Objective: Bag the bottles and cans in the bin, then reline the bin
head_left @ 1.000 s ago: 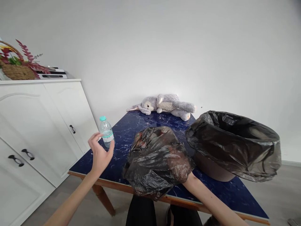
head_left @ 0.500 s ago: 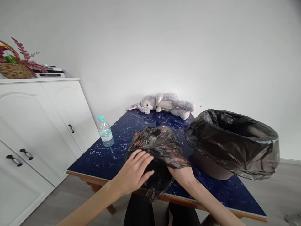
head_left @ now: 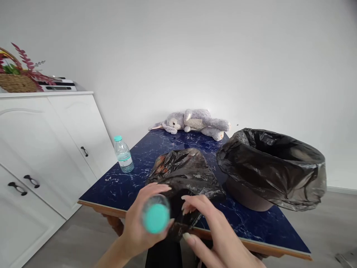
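Note:
A clear plastic bottle with a teal cap points up toward me, slightly blurred, with the fingers of my left hand wrapped round it. To its right, my right hand is open, thumb and fingers apart, and holds nothing. Beneath and beyond both hands lies a crumpled black plastic bag; its near end droops over the table's front edge. Some reddish-orange colour shows through its upper left part. A second, similar water bottle stands upright at the left of the table.
The blue marbled table has a wooden edge. On its right stands a brown bin lined with a black bag. A grey plush rabbit lies at the back by the wall. A white cabinet is on the left.
My right hand has come out of the black bag and is now bare and open. A bottle is now in my left hand, which was resting empty on the bag. The bag lies flatter.

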{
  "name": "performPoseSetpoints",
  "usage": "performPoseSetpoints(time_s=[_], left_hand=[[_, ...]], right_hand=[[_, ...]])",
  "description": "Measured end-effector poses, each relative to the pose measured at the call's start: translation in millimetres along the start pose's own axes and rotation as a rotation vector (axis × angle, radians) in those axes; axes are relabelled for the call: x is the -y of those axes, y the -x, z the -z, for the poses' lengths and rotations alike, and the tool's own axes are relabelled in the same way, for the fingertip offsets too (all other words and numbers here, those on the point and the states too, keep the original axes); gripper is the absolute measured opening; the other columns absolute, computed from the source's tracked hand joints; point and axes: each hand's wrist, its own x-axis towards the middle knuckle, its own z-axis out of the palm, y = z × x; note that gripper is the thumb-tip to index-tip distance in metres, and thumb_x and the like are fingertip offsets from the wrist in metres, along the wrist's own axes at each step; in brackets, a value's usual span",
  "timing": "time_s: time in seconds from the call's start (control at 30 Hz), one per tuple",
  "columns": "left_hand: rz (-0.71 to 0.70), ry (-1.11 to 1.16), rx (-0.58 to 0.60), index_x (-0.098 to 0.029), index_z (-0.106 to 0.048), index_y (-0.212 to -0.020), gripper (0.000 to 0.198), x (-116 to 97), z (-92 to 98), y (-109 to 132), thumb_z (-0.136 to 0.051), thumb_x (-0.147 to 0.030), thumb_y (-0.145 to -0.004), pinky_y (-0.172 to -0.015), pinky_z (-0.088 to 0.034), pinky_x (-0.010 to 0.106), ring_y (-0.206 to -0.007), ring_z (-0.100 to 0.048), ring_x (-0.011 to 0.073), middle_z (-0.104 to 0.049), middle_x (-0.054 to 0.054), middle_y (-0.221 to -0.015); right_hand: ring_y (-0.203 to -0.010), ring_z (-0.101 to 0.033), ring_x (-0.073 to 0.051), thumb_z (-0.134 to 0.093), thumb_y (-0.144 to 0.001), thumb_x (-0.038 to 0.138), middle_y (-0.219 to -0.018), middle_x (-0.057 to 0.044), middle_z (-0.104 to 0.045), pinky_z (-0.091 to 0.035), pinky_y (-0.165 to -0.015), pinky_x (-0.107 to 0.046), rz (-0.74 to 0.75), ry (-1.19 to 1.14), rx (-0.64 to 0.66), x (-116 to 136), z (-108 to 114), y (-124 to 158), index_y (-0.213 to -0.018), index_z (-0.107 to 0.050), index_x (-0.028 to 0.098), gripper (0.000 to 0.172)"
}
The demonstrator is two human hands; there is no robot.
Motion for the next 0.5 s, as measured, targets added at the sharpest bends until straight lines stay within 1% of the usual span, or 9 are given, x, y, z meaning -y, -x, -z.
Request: performPoseSetpoints(time_s=[0.07,0.1,0.13,0.17,0.2,0.27,0.33,0.4,0.5], left_hand=[[0.179,-0.023,-0.182,-0.036,-0.066,-0.122,0.037,-1.0,23.6,1.7,-0.076,-0.046,-0.088,-0.100,-0.061,0.058,-0.108,-0.074,0.0340,-0.075,0.007,-0.115],[0.263,-0.044,-0.267,-0.035,-0.069,-0.115,0.030,3.2,35.6,0.5,-0.075,-0.048,-0.088,-0.099,-0.061,0.059,-0.107,-0.074,0.0345,-0.074,0.007,-0.112],[0.340,-0.062,-0.343,-0.033,-0.070,-0.110,0.028,11.3,46.9,-1.6,-0.076,-0.049,-0.088,-0.101,-0.060,0.059,-0.109,-0.073,0.0352,-0.074,0.007,-0.112],[0.420,-0.066,-0.398,-0.031,-0.070,-0.112,0.032,23.4,57.0,-3.9,-0.077,-0.051,-0.087,-0.105,-0.059,0.059,-0.115,-0.071,0.0360,-0.074,0.007,-0.116],[0.502,-0.053,-0.451,-0.030,-0.068,-0.118,0.040,38.9,65.4,-5.8,-0.078,-0.053,-0.087,-0.108,-0.057,0.058,-0.120,-0.069,0.0362,-0.073,0.006,-0.120],[0.639,-0.025,-0.533,-0.029,-0.062,-0.130,0.059,77.1,77.0,-7.1,-0.083,-0.057,-0.082,-0.111,-0.055,0.054,-0.123,-0.068,0.0350,-0.072,0.005,-0.127],[0.726,-0.039,-0.522,-0.026,-0.062,-0.131,0.068,116.7,82.5,-5.1,-0.087,-0.059,-0.077,-0.111,-0.055,0.053,-0.121,-0.069,0.0350,-0.072,0.007,-0.126],[0.749,-0.071,-0.517,-0.025,-0.061,-0.131,0.070,149.8,83.4,-2.6,-0.088,-0.059,-0.076,-0.111,-0.054,0.055,-0.121,-0.069,0.0351,-0.072,0.007,-0.126],[0.741,-0.105,-0.545,-0.024,-0.058,-0.131,0.070,183.0,78.9,-3.2,-0.086,-0.059,-0.078,-0.112,-0.052,0.056,-0.123,-0.068,0.0337,-0.071,0.008,-0.128]], right_hand=[[-0.132,-0.068,-0.028,-0.052,-0.109,0.041,-0.149,-0.008,-0.065,-0.067,-0.095,-0.035,-0.009,0.031,0.080,-15.0,-16.9,4.4,-0.163,-0.039,0.034,0.056],[-0.133,-0.067,-0.029,-0.051,-0.110,0.040,-0.150,-0.008,-0.065,-0.066,-0.098,-0.036,-0.011,0.061,0.104,-24.4,-27.7,6.1,-0.161,-0.043,0.033,0.053],[-0.135,-0.066,-0.030,-0.049,-0.110,0.038,-0.150,-0.008,-0.065,-0.065,-0.100,-0.038,-0.011,0.099,0.114,-34.5,-39.2,7.3,-0.160,-0.046,0.031,0.050],[-0.138,-0.063,-0.031,-0.048,-0.111,0.035,-0.152,-0.010,-0.063,-0.065,-0.102,-0.040,-0.008,0.134,0.114,-44.9,-50.8,7.8,-0.160,-0.046,0.029,0.050],[-0.142,-0.060,-0.033,-0.047,-0.111,0.033,-0.155,-0.011,-0.061,-0.064,-0.104,-0.042,-0.006,0.164,0.092,-55.2,-62.0,7.5,-0.161,-0.045,0.027,0.051],[-0.150,-0.051,-0.034,-0.046,-0.110,0.028,-0.163,-0.013,-0.052,-0.058,-0.112,-0.048,0.017,0.194,0.036,-74.9,-82.1,4.1,-0.165,-0.038,0.025,0.055],[-0.154,-0.046,-0.034,-0.045,-0.109,0.022,-0.166,-0.013,-0.047,-0.052,-0.119,-0.052,0.056,0.205,-0.053,-92.0,-98.1,-2.8,-0.167,-0.033,0.025,0.060],[-0.154,-0.045,-0.035,-0.043,-0.107,0.019,-0.166,-0.013,-0.048,-0.049,-0.120,-0.057,0.032,0.219,-0.155,-105.9,-109.6,-11.5,-0.168,-0.031,0.026,0.063],[-0.152,-0.046,-0.040,-0.042,-0.105,0.021,-0.165,-0.014,-0.048,-0.050,-0.117,-0.064,-0.078,0.236,-0.228,-120.3,-117.7,-24.1,-0.167,-0.034,0.030,0.063]])
